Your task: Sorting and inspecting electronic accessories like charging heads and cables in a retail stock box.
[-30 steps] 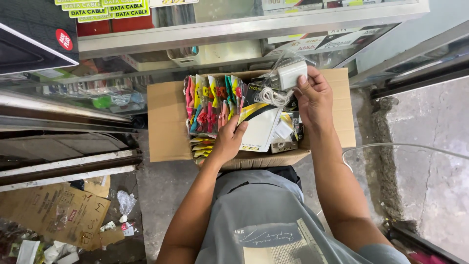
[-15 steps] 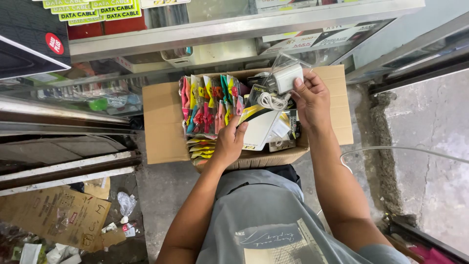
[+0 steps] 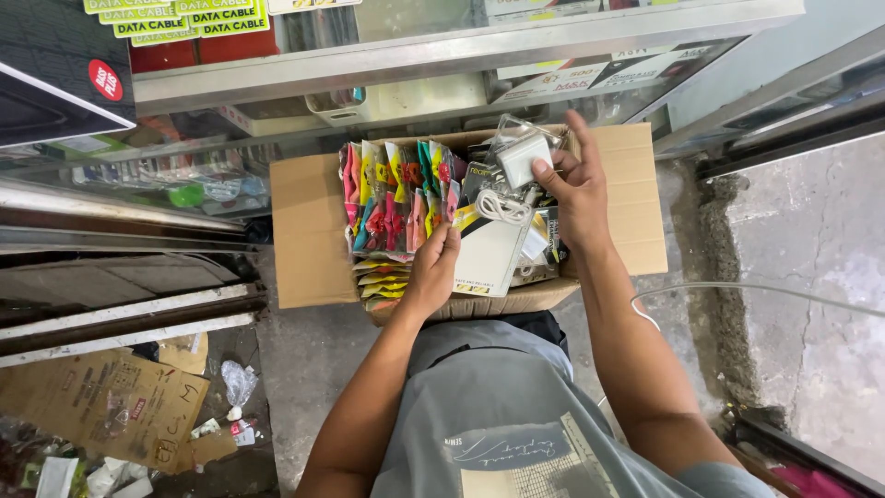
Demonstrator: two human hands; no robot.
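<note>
- The person is standing over an open cardboard box that is resting against their lap, its flaps folded out to both sides.
- The right hand is reaching into the far right part of the box, its fingers closing around a small white charger in a clear plastic pack; the pack is being held slightly above the other contents, near the box's back edge.
- The left hand is lying inside the box near its front edge, fingers curled and pressing against the row of colourful packets; I cannot tell whether it is actually pinching one packet or only resting on them.
- The colourful packets, pink, yellow, green and blue, are standing upright in a tight row along the left half of the box.
- A flat white carton is lying tilted between the two hands, just beside the left hand's fingertips, with a coiled white cable sitting above it.
- The two hands are staying apart from each other, one on each side of the white carton.
- A glass display counter with a metal frame is standing just behind the box, holding more packaged goods.
- Flattened cardboard and scraps of litter are lying on the floor at lower left.
- A thin white cord is running across the concrete floor on the right.
</note>
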